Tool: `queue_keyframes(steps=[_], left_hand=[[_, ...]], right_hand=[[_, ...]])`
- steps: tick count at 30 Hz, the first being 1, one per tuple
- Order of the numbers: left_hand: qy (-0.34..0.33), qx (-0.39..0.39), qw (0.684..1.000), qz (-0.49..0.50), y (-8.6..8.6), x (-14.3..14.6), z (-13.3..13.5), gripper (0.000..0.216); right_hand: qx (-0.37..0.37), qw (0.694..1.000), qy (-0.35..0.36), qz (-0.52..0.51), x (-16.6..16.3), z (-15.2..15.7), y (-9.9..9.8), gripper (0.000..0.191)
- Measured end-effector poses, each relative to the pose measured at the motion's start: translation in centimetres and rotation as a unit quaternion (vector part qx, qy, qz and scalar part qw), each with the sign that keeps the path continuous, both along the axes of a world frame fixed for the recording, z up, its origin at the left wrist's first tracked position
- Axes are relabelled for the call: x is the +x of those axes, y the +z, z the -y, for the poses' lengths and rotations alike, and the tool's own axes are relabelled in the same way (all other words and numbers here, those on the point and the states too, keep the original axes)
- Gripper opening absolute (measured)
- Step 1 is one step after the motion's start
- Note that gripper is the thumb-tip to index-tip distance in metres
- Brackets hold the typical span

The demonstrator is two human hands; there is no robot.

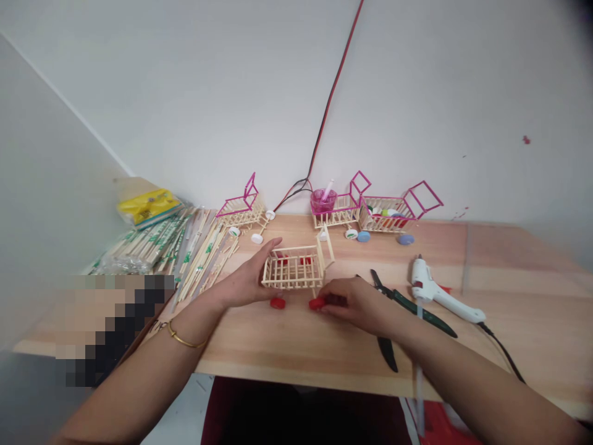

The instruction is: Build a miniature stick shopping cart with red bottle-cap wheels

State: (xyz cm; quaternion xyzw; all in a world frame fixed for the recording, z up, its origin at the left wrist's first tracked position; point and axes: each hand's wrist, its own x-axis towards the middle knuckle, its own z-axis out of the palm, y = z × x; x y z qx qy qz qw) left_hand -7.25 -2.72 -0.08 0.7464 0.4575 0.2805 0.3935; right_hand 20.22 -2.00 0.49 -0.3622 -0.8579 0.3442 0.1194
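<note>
A small cart built from pale wooden sticks [293,275], with red bottle-cap wheels, is in front of me over the table. My left hand [250,275] grips its left end, thumb along the far upper side. At the near right wheel, a red bottle cap [316,303], my right hand [347,300] has its fingers closed on the rim. Another red cap [278,303] shows at the near left corner, and two more red patches are visible through the bars. Fingertips of my left hand are partly hidden behind the cart.
Three finished-looking carts with magenta trim, one being the left cart [241,210], line the wall. Bundled sticks [157,241] and a yellow packet [151,207] lie left. Green-handled pruning shears [419,309] and a white glue gun [440,296] with its cord lie right.
</note>
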Motion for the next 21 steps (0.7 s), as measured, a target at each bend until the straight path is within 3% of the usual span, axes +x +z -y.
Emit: queue_keyframes(steps=[11, 17, 21], left_hand=[[0.006, -0.015, 1.0, 0.006, 0.14, 0.09, 0.04, 0.109], [-0.001, -0.049, 0.997, 0.059, 0.06, -0.31, 0.0, 0.141], [0.005, -0.052, 0.998, 0.029, 0.2, -0.71, -0.01, 0.15]], right_hand=[[0.008, 1.0, 0.003, 0.005, 0.01, -0.07, -0.18, 0.012], [0.011, 1.0, 0.004, 0.013, -0.03, -0.02, -0.03, 0.012], [0.01, 1.0, 0.002, 0.017, -0.08, 0.0, -0.09, 0.013]])
